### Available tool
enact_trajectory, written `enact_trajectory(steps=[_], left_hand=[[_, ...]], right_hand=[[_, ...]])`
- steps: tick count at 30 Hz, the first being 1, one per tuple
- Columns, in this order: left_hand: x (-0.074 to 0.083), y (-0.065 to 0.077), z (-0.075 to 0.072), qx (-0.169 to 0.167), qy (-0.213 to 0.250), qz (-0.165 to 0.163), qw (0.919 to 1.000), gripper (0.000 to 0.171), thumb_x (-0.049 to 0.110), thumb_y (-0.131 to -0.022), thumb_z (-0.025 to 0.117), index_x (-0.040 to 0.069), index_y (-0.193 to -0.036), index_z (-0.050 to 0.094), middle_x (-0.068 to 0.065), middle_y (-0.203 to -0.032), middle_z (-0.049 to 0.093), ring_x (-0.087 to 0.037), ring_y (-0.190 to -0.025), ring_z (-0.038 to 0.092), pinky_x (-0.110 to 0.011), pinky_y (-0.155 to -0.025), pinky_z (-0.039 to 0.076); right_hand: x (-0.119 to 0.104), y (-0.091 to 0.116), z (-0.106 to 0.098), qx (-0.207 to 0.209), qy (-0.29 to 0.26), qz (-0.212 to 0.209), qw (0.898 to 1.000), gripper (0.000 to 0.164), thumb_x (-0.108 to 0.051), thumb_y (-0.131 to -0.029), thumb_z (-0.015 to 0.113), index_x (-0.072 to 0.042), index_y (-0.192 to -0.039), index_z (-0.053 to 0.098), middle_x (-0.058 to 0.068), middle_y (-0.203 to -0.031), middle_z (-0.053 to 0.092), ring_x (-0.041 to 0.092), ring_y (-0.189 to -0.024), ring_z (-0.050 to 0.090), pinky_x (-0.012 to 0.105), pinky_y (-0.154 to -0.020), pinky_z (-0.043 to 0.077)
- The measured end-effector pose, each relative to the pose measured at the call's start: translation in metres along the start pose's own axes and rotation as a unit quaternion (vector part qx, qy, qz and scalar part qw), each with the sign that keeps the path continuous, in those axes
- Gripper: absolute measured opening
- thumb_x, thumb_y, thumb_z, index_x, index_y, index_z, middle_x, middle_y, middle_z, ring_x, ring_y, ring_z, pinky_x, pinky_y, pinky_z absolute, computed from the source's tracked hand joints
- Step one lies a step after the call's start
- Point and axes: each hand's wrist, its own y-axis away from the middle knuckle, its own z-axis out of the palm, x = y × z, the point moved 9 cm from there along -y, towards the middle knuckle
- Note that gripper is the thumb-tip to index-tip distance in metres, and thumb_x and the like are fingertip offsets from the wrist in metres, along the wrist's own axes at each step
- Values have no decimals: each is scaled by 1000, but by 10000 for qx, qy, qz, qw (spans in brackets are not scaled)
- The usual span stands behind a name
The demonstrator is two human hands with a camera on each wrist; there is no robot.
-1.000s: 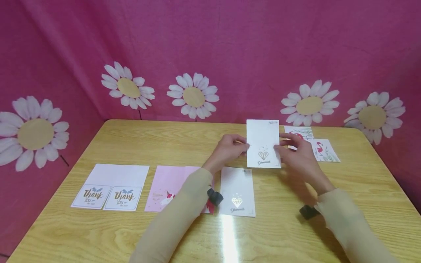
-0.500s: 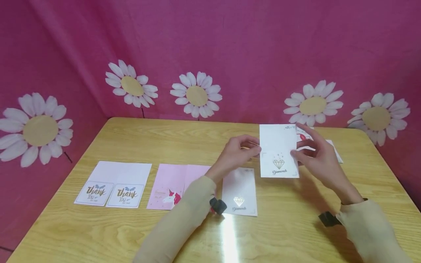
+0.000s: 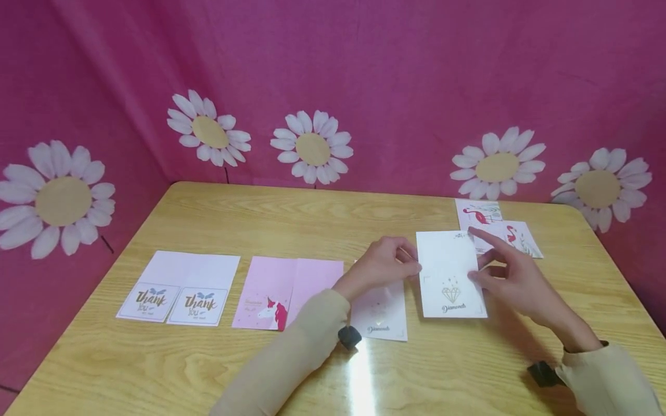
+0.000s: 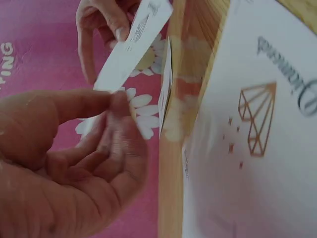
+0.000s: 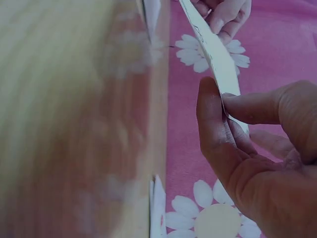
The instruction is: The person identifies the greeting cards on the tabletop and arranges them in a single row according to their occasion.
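Observation:
Both hands hold a white card (image 3: 450,271) with a gold diamond drawing and the word "Diamonds", raised over the table right of centre. The left hand (image 3: 382,263) pinches its left edge between thumb and fingers. On the opposite edge, the right hand (image 3: 515,274) grips with the thumb in front and the index finger stretched up to the top corner. In the right wrist view the card (image 5: 218,59) shows nearly edge-on between thumb and fingers. A matching diamond card (image 3: 382,309) lies on the table, partly covered by the left hand and wrist.
To the left lie two pink cards, one with a unicorn (image 3: 262,292), and a white sheet bearing two "Thank You" cards (image 3: 151,300). Flamingo cards (image 3: 478,214) overlap at the back right. A pink flowered curtain (image 3: 364,69) hangs behind the wooden table (image 3: 270,214).
The held diamond card has moved right and then down toward the near side, both hands travelling with it. The flamingo cards behind it show more fully than half a second ago.

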Motion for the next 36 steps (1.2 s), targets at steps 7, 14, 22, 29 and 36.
enact_trajectory(steps=[7,14,22,29,36], left_hand=[[-2,9,-3,-83,-1854,55,9826,15,25,-94,73,17,-107,72,3,-99,70,-10,-89,62,-25,-82,52],[-6,26,1,-473,-2821,185,9580,34,22,-85,81,18,-117,71,0,-115,67,-13,-102,58,-27,-92,49],[-17,39,10,-433,-3224,-16,9456,46,21,-79,86,19,-122,68,0,-115,56,-15,-98,49,-26,-81,47],[-14,40,16,-346,-3644,102,9305,49,19,-81,79,21,-128,65,-1,-119,56,-17,-98,49,-26,-74,45],[-11,44,17,-512,-3854,207,9211,50,22,-87,78,26,-134,64,-4,-125,57,-18,-97,48,-27,-74,45]], right_hand=[[6,12,13,-390,-255,215,9987,80,-2,-90,75,-13,-159,36,13,-97,62,12,-73,63,21,-64,55],[12,15,23,-519,-403,314,9973,81,0,-89,75,-12,-159,36,12,-94,61,12,-70,62,22,-59,52],[14,13,34,-565,-64,306,9979,80,-3,-85,80,-7,-155,42,7,-87,62,6,-75,58,21,-63,53],[13,9,41,-587,462,328,9967,77,-7,-83,83,-1,-151,45,3,-83,63,5,-72,55,20,-66,51],[11,4,52,-858,772,474,9922,78,-11,-86,82,-2,-153,43,1,-85,62,10,-75,55,20,-64,48]])
